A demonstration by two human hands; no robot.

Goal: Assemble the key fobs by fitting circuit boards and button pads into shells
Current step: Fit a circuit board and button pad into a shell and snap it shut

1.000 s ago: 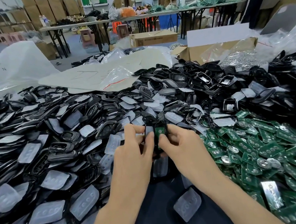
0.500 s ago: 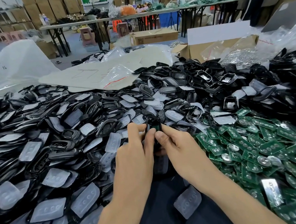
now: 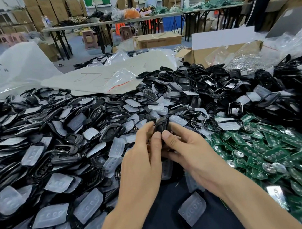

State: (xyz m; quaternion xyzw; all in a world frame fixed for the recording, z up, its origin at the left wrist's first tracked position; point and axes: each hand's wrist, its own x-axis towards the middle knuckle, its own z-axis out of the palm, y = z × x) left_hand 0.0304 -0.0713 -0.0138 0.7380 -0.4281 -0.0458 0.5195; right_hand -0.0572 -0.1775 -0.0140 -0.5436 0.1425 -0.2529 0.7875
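Note:
A black key fob shell (image 3: pixel 162 124) is held up between both hands at the centre of the view, its closed dark side toward me. My left hand (image 3: pixel 143 158) pinches its left edge with thumb and fingers. My right hand (image 3: pixel 185 148) grips its right edge, thumb pressed on the lower end. No circuit board shows on the shell now. A heap of black shells and translucent button pads (image 3: pixel 56 143) spreads across the left and back. Green circuit boards (image 3: pixel 262 151) lie piled at the right.
A loose button pad (image 3: pixel 192 208) lies on the dark cloth between my forearms. A cardboard box (image 3: pixel 220 51) and plastic bags (image 3: pixel 122 78) stand behind the heaps. Tables with people at them fill the far background.
A green board showed in the shell one second ago; now only the black shell shows. Both hands have stayed together on the fob, thumbs pressing its lower end.

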